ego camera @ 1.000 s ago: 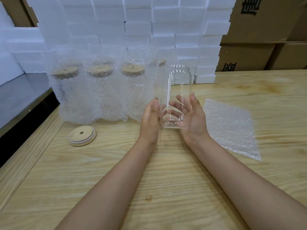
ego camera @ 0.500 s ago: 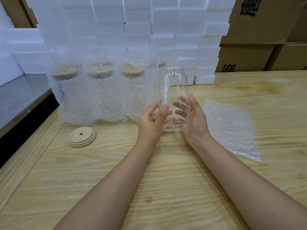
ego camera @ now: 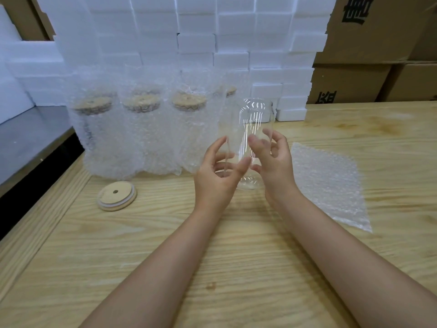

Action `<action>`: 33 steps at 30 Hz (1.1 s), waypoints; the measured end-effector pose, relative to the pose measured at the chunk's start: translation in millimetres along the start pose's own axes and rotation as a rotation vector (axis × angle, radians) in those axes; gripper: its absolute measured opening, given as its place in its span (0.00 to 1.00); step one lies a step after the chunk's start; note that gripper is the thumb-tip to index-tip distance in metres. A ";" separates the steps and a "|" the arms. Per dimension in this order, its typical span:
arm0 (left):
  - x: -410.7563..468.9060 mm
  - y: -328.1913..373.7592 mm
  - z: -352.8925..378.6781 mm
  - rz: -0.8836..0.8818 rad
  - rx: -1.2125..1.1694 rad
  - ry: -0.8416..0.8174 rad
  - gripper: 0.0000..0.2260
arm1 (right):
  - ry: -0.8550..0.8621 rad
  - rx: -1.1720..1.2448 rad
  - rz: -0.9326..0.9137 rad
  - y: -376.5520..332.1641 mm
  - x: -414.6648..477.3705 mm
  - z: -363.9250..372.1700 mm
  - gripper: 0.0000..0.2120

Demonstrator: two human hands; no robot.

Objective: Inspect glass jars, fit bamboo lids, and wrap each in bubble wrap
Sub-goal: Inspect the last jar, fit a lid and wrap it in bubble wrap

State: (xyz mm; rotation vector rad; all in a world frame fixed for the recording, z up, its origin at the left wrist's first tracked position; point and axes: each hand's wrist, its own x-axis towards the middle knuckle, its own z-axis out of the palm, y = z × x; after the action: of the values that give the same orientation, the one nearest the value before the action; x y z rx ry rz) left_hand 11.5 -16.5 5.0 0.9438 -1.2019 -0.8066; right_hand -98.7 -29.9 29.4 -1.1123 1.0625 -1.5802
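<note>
A clear glass jar (ego camera: pixel 250 129) without a lid is held above the wooden table between both hands. My left hand (ego camera: pixel 218 176) cups its lower left side with curled fingers and the thumb across the front. My right hand (ego camera: pixel 275 162) grips the lower right side, fingers bent around the glass. A bamboo lid (ego camera: pixel 117 196) with a small centre hole lies flat on the table to the left. A loose bubble wrap sheet (ego camera: pixel 331 183) lies flat to the right of my hands.
Several jars wrapped in bubble wrap (ego camera: pixel 142 129) with bamboo lids stand in a row behind my hands. White foam blocks (ego camera: pixel 212 43) are stacked at the back, cardboard boxes (ego camera: pixel 366 67) at the back right. The table's left edge (ego camera: pixel 35 209) drops to a grey surface.
The jar has been turned in my hands and sits a little higher. My left thumb has come across the front of the glass and my right fingers have curled more.
</note>
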 end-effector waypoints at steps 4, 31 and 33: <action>2.1 1.5 -0.3 -0.037 -0.129 0.015 0.22 | -0.047 0.157 0.095 -2.1 0.9 -3.8 0.26; -0.7 -2.2 -2.0 -0.043 -0.058 -0.117 0.28 | -0.051 -0.018 -0.098 2.6 -0.7 -0.6 0.59; -0.6 -1.4 -2.5 -0.032 -0.033 -0.109 0.28 | -0.055 -0.063 -0.122 2.5 -1.4 1.1 0.54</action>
State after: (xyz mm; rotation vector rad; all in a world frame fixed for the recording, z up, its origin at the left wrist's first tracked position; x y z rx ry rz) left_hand 13.8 -16.1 3.3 0.9039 -1.2660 -0.9105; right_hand -96.9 -29.3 27.0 -1.2771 1.0308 -1.6112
